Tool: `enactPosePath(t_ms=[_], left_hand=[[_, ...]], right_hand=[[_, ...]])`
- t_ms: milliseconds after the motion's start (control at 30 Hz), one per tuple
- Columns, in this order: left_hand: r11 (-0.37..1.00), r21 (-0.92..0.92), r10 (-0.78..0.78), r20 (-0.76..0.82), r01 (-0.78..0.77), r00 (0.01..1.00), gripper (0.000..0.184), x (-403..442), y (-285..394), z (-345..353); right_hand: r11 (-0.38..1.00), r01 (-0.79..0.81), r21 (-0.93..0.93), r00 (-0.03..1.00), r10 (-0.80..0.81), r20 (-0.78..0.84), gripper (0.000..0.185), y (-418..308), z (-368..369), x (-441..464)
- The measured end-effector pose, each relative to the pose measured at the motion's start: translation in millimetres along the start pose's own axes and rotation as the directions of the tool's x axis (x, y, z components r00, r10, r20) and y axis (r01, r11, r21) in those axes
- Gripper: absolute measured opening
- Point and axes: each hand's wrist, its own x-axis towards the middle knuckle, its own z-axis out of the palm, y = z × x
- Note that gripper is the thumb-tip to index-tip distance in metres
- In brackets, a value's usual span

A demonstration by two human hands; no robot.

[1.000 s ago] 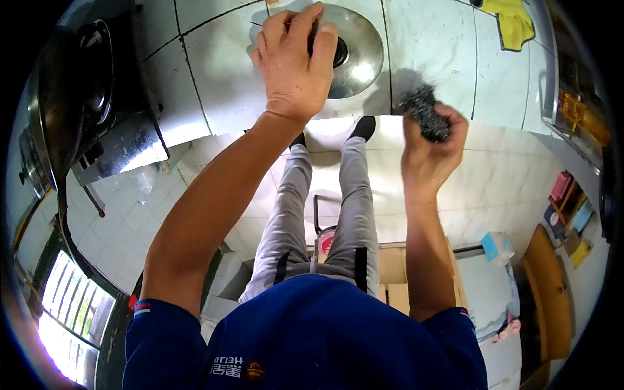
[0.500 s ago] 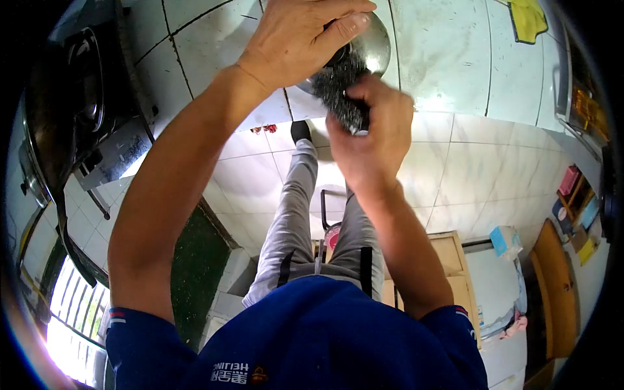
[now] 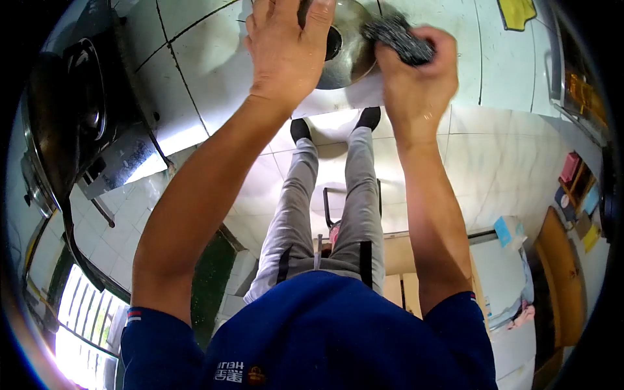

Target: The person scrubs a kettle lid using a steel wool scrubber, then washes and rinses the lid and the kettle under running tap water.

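A round metal lid (image 3: pixel 351 55) with a black knob lies on the white tiled counter at the top of the view. My left hand (image 3: pixel 286 55) is on the lid's left side, its fingers wrapped over the edge and partly cut off by the frame's top. In my right hand (image 3: pixel 422 78) is a dark steel-wool scourer (image 3: pixel 400 40), pinched between thumb and fingers. The scourer is at the lid's right edge; whether it touches the metal cannot be told.
A black wok and stove (image 3: pixel 71 117) stand at the far left. On the counter (image 3: pixel 448 71) at the upper right lies a yellow cloth (image 3: pixel 517 13). A metal-framed rack (image 3: pixel 578 91) is at the right edge. My legs and feet show below the counter.
The scourer in my right hand went left onto the lid, then back right to its edge. My left hand has shifted across the lid and back to its left side.
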Motion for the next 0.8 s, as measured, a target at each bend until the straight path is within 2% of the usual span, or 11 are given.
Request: enactPosePath(t_ms=[67,133,167,200,267,433,500,600,667,733,800], left_hand=[[0.999,-0.034,0.022,0.053,-0.021,0.998,0.033,5.5,-7.2,-9.7],[0.974,-0.199,0.162,0.274,-0.108,0.948,0.041,14.7,-15.5,-20.7],[0.940,-0.192,0.330,0.299,-0.283,0.895,0.054,21.4,-23.4,-22.1],[0.941,-0.190,0.329,0.307,-0.281,0.893,0.054,21.6,-28.4,-26.3],[0.891,-0.093,0.428,0.500,-0.445,0.753,0.062,29.6,-13.7,-40.9],[0.846,-0.044,0.490,0.457,-0.531,0.742,0.066,26.8,-28.1,-23.6],[0.824,-0.014,0.529,0.375,-0.566,0.761,0.064,22.6,-27.0,-21.9],[0.853,0.004,0.492,0.330,-0.522,0.806,0.062,15.4,-24.6,-18.1],[0.863,0.008,0.476,0.324,-0.505,0.817,0.062,11.6,-23.9,-16.5],[0.873,0.012,0.459,0.322,-0.488,0.828,0.062,10.8,-22.8,-16.2],[0.871,0.041,0.450,0.332,-0.490,0.829,0.062,10.1,-21.9,-15.9]], right_hand=[[0.986,-0.125,0.106,0.990,0.132,-0.054,0.032,9.1,-19.4,-17.8],[0.978,-0.207,0.018,0.976,0.208,-0.073,0.034,5.0,-34.7,-41.6],[0.970,-0.215,0.109,0.974,0.221,-0.041,0.037,12.6,-35.8,-56.8],[0.954,-0.225,0.199,0.973,0.232,-0.010,0.040,20.9,-35.8,-72.3],[0.959,-0.117,0.258,0.993,0.113,0.029,0.044,21.9,-27.0,-90.7],[0.989,0.110,0.097,0.994,-0.111,0.002,0.043,21.0,-3.6,-92.4],[0.963,0.242,-0.122,0.967,-0.229,0.109,0.044,10.0,-10.9,-87.6],[0.926,0.338,-0.170,0.936,-0.312,0.162,0.044,10.8,-12.8,-87.7],[0.921,0.348,-0.173,0.931,-0.319,0.177,0.046,12.2,-13.6,-91.1],[0.984,0.130,-0.122,0.989,-0.121,0.082,0.053,14.5,-12.4,-97.2],[0.986,0.114,-0.124,0.992,-0.106,0.070,0.055,15.5,-15.5,-94.6]])
